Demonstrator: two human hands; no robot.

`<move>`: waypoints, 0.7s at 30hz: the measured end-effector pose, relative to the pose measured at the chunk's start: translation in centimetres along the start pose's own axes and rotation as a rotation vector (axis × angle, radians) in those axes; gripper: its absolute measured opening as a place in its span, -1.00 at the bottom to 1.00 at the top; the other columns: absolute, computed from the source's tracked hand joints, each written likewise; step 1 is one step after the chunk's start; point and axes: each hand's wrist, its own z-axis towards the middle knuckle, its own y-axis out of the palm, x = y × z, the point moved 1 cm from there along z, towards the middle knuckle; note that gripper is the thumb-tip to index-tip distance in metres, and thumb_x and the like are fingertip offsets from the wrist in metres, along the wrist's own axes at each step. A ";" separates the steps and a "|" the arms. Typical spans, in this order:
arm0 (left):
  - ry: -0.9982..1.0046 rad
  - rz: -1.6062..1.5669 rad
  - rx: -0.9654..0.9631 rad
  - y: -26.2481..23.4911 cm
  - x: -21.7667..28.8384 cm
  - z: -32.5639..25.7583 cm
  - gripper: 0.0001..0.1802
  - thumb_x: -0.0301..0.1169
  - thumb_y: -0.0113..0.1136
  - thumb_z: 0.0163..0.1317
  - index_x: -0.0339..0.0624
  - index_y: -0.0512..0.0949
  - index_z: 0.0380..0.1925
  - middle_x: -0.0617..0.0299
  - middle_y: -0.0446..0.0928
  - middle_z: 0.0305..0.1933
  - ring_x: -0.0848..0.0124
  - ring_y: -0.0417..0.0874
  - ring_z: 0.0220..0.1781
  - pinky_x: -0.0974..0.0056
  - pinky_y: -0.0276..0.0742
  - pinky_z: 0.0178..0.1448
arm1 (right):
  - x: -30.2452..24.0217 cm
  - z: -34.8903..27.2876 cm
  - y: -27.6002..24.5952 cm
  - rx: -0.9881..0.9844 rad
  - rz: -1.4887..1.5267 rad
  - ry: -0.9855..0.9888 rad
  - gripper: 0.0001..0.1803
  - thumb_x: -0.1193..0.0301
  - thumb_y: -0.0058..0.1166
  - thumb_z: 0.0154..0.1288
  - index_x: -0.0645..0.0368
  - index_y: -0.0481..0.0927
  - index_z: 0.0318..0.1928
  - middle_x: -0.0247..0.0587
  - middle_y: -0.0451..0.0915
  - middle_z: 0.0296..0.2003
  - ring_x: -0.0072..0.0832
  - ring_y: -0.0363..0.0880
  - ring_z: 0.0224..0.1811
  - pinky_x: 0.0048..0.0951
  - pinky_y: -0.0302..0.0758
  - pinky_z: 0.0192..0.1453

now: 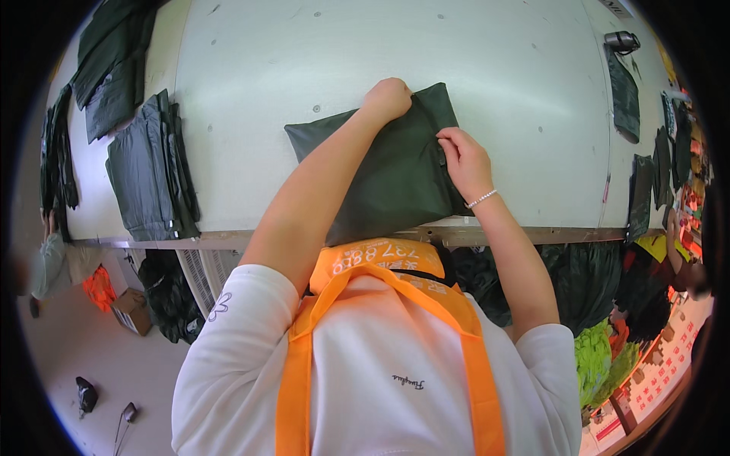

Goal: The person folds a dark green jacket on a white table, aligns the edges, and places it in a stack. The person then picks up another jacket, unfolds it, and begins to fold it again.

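A folded piece of smooth dark green fabric (380, 182) lies on the pale work table in front of me, its near edge reaching the table's front. My left hand (389, 99) is closed at its far side, fingers curled on the cloth near the top corner. At the right edge, my right hand (465, 161) pinches the fabric between thumb and fingers. My left forearm crosses over the cloth and hides part of it. Whether the piece is a garment or a bag cannot be made out.
Stacked dark green folded pieces (148, 171) lie at the left of the table (525, 83), with more fabric (114, 68) beyond. A dark bottle (622, 42) and folded pieces (625, 99) are at the right. Other people's arms show at both far sides. A cardboard box (131, 311) sits on the floor.
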 end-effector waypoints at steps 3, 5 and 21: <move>-0.013 0.166 0.030 -1.3 3.0 -3.6 -0.39 0.08 0.08 0.15 -0.32 0.56 -0.17 -0.08 0.58 -0.12 0.06 0.57 -0.01 0.07 0.45 0.07 | 0.7 -1.2 0.3 0.175 -0.041 0.016 -0.60 0.34 0.22 0.12 0.09 0.47 -0.01 -0.10 0.48 -0.23 -0.17 0.45 -0.18 -0.26 0.41 -0.09; 0.019 0.296 0.087 -0.5 4.2 -5.2 -0.21 0.25 0.13 0.05 -0.36 0.53 -0.14 -0.09 0.56 -0.13 0.09 0.56 -0.01 0.07 0.44 0.07 | 2.2 -2.2 1.3 0.248 -0.075 0.040 -0.42 0.31 0.28 0.06 0.07 0.38 0.11 -0.03 0.43 -0.14 -0.11 0.40 -0.08 -0.20 0.37 0.00; 0.081 0.149 0.168 2.0 2.0 -3.3 -0.23 0.34 0.16 -0.04 -0.30 0.50 -0.42 0.00 0.58 -0.45 0.11 0.62 -0.32 0.10 0.44 -0.08 | 0.6 -7.6 -0.7 0.114 -0.064 0.423 -0.77 0.42 0.16 0.16 0.21 0.53 -0.18 -0.14 0.50 -0.34 -0.19 0.50 -0.30 -0.25 0.45 -0.21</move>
